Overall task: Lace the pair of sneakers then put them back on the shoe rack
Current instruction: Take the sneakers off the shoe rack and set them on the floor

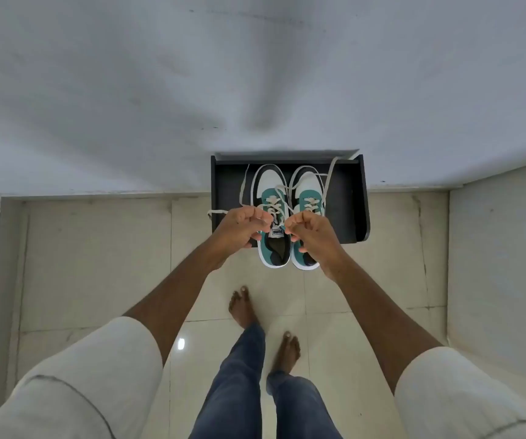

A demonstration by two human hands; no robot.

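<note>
Two teal, black and white sneakers stand side by side on the dark shoe rack, toes toward the wall, heels over the front edge. Over the left sneaker my left hand is closed on a strand of its cream lace, which loops out to the left. My right hand pinches the other strand just above the tongue. The right sneaker is partly hidden by my right hand, and its loose lace trails up toward the rack's back right corner.
The rack stands against a white wall on a cream tiled floor. My bare feet and jeans are below the rack. White walls close in on the left and right sides.
</note>
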